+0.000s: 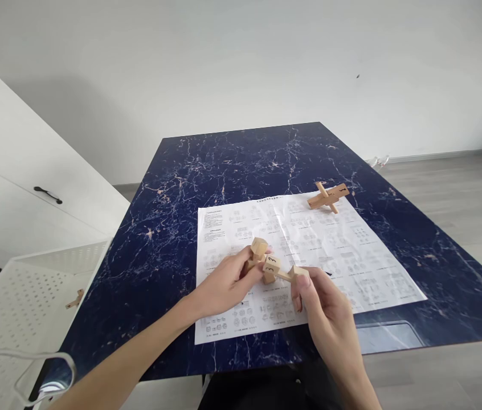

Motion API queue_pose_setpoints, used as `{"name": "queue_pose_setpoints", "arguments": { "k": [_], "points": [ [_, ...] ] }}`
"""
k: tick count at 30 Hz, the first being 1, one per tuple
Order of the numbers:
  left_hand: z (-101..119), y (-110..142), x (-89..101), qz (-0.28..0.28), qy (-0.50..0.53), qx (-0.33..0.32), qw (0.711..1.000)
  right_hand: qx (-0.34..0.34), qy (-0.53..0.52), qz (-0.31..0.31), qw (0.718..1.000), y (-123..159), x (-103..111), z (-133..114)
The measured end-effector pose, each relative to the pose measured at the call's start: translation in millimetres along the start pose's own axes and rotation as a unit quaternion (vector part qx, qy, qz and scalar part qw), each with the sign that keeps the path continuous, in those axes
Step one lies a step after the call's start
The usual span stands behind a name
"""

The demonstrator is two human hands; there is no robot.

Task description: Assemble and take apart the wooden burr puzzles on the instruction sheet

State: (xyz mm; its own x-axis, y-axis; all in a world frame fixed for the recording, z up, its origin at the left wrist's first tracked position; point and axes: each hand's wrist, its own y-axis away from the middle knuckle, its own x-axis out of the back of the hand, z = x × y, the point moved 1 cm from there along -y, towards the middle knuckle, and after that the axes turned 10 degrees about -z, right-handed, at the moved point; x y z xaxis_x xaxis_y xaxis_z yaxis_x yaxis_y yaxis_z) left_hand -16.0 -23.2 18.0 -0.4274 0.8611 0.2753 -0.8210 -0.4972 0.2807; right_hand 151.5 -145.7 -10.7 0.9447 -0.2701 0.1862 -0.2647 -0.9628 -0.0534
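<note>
Above the white instruction sheet my two hands hold pale wooden puzzle pieces. My left hand is closed on a wooden block puzzle made of cube-ended pieces, with dark "3" marks on one block. Thumb and fingers of my right hand pinch the cube end of a wooden piece, whose thin bar reaches left to the marked block. Whether that bar sits inside the puzzle or only touches it, I cannot tell. My fingers hide part of the puzzle.
A wooden cross-shaped puzzle rests at the sheet's far right corner on the dark blue marbled table. Left of the table stands a white perforated bin with a small wooden piece in it. A white cable loops at lower left.
</note>
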Motion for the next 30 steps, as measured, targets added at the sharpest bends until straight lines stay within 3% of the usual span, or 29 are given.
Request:
{"name": "queue_pose_setpoints", "arguments": {
  "k": [8, 13, 21, 30],
  "points": [
    [4.2, 5.4, -4.3, -0.066, 0.112, -0.035, 0.991, -0.003, -0.019, 0.011, 1.0, 0.7, -0.1, 0.5],
    [4.1, 1.4, -1.9, -0.083, 0.116, -0.069, 0.987, 0.002, -0.015, 0.015, 1.0, 0.3, 0.4, -2.1],
    [4.3, -0.5, -2.3, -0.055, 0.178, -0.009, 0.982, 0.012, 0.006, 0.01, 1.0, 1.1, 0.8, -3.3],
    [0.3, 1.8, -3.4, -0.082, 0.209, 0.035, 0.974, 0.063, 0.033, -0.034, 0.997, -0.6, -1.0, -5.1]
  ]
}}
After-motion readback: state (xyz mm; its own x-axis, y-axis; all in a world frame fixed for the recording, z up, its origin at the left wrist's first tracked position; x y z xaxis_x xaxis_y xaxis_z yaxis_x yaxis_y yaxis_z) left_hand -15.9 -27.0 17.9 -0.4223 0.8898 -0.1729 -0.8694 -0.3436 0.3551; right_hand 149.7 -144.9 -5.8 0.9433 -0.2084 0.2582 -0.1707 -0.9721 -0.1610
